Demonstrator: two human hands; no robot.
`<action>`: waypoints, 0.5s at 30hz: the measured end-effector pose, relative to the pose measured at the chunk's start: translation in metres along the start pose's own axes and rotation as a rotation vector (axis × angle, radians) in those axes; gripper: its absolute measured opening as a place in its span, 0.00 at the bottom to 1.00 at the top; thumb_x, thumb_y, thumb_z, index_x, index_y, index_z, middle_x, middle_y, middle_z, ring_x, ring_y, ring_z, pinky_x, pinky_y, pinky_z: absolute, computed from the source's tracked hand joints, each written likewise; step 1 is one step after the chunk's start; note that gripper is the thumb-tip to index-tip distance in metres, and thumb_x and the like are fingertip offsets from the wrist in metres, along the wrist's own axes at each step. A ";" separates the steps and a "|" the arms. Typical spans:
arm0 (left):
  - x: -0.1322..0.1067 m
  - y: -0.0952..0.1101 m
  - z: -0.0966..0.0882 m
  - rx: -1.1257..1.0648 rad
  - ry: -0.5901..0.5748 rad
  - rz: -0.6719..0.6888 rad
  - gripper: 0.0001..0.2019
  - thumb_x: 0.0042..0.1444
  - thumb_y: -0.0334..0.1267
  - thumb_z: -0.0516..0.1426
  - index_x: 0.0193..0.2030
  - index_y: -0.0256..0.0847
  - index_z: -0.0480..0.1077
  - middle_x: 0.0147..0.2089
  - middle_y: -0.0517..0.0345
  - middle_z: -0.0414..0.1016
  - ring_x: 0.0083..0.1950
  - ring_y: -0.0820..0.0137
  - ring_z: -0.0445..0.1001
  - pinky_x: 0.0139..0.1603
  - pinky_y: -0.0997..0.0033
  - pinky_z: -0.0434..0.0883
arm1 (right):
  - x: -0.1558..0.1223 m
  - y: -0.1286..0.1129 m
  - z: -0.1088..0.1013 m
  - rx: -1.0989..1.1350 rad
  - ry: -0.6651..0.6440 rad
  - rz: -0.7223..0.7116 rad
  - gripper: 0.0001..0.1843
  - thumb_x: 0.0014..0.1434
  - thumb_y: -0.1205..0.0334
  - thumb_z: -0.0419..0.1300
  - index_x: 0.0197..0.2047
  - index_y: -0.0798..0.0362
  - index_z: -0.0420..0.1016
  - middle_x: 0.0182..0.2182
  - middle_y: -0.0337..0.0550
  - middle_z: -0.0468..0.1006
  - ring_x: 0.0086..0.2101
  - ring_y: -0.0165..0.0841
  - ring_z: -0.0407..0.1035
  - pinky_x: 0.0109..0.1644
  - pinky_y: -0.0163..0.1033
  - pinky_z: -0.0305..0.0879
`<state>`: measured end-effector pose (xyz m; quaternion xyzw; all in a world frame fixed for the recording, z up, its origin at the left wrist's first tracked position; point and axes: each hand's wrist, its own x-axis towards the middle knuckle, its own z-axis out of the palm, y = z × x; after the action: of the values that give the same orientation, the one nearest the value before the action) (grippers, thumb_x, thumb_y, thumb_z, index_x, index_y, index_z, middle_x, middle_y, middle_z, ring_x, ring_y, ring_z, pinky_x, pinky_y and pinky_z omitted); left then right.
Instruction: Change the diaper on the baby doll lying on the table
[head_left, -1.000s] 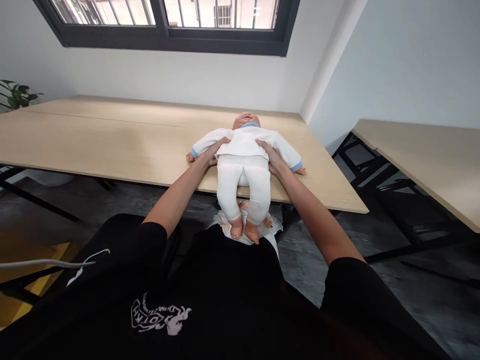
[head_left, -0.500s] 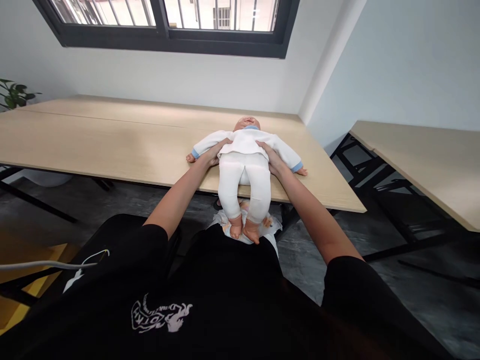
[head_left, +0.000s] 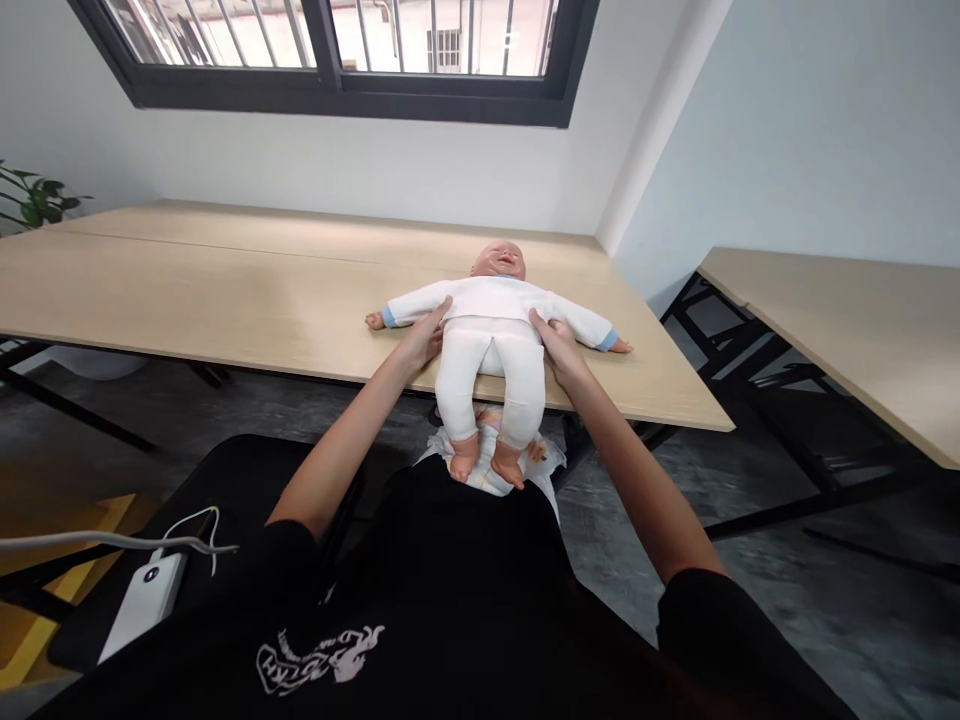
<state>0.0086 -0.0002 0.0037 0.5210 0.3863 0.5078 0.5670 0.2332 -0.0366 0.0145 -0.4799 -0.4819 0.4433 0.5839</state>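
Observation:
A baby doll (head_left: pixel 491 300) lies on its back on a pale wood table (head_left: pixel 225 290), dressed in a white long-sleeved top with blue cuffs and white leggings. Its legs reach past the table's front edge, and its bare feet rest on a white printed disposable diaper (head_left: pixel 486 468). My left hand (head_left: pixel 424 340) presses against the doll's left-of-view waist. My right hand (head_left: pixel 556 347) holds its other side at the top's hem. The diaper's lower part is hidden behind my black shirt.
A white power bank (head_left: pixel 142 590) with a cable sits low at the left, beside a black seat. A second wooden table (head_left: pixel 840 340) stands at the right on black legs. A potted plant (head_left: pixel 34 198) shows at the far left, below a dark-framed window (head_left: pixel 330 60).
Both hands have slid from the doll's chest down to its waist. The doll's arms lie straighter out to the sides, and the view has tilted slightly upward.

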 end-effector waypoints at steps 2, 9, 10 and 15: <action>-0.019 -0.001 0.003 -0.060 -0.041 0.009 0.32 0.48 0.56 0.69 0.54 0.38 0.70 0.54 0.47 0.79 0.57 0.55 0.76 0.56 0.58 0.74 | -0.007 0.007 -0.004 0.016 -0.006 -0.032 0.35 0.52 0.42 0.71 0.54 0.57 0.71 0.56 0.48 0.76 0.55 0.39 0.72 0.66 0.47 0.67; -0.035 0.003 0.011 0.059 -0.078 0.102 0.34 0.47 0.44 0.71 0.59 0.39 0.67 0.64 0.47 0.72 0.64 0.53 0.70 0.60 0.60 0.73 | -0.030 0.003 -0.008 0.048 -0.214 -0.095 0.42 0.52 0.46 0.72 0.65 0.53 0.65 0.61 0.46 0.73 0.55 0.35 0.72 0.60 0.40 0.73; -0.035 0.003 0.011 0.053 -0.071 0.099 0.34 0.46 0.43 0.71 0.59 0.39 0.67 0.64 0.47 0.72 0.64 0.53 0.71 0.60 0.59 0.73 | -0.028 0.004 -0.008 0.027 -0.219 -0.104 0.43 0.52 0.46 0.72 0.66 0.53 0.64 0.62 0.45 0.72 0.55 0.34 0.72 0.60 0.40 0.72; -0.032 0.000 0.014 0.034 0.021 0.073 0.36 0.43 0.39 0.72 0.59 0.39 0.67 0.59 0.45 0.75 0.60 0.53 0.73 0.60 0.56 0.73 | -0.019 0.012 -0.006 -0.037 -0.111 -0.075 0.46 0.48 0.38 0.72 0.62 0.55 0.66 0.54 0.45 0.78 0.49 0.33 0.72 0.59 0.41 0.71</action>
<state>0.0162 -0.0341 0.0034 0.5391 0.3815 0.5268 0.5350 0.2356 -0.0545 -0.0001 -0.4470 -0.5393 0.4380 0.5635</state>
